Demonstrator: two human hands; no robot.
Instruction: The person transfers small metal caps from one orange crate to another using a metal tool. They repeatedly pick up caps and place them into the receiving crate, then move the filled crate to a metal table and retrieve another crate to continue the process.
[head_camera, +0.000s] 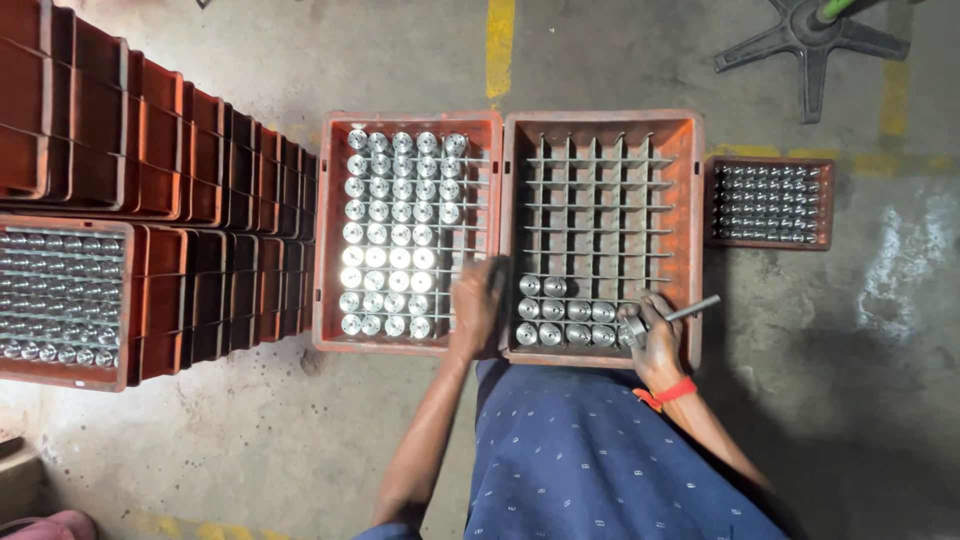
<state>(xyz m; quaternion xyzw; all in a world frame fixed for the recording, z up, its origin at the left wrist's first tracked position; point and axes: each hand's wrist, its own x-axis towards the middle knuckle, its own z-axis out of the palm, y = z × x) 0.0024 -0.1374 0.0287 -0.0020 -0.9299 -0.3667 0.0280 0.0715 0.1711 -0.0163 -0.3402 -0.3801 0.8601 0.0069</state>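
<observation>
A: Metal cylinders (565, 322) sit in the near rows of the right crate (690, 220), rest of its grid bare.

B: Hands? R hand (655, 340) clamped on a metal rod (690, 310). L hand (478, 305) closed on the left crate (330, 230) rim, crate nearly full.

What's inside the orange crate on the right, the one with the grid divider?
The right orange crate holds a grey grid, mostly unfilled. Shiny metal cylinders fill its two nearest rows and start a third. The right hand covers the near right corner cells.
</observation>
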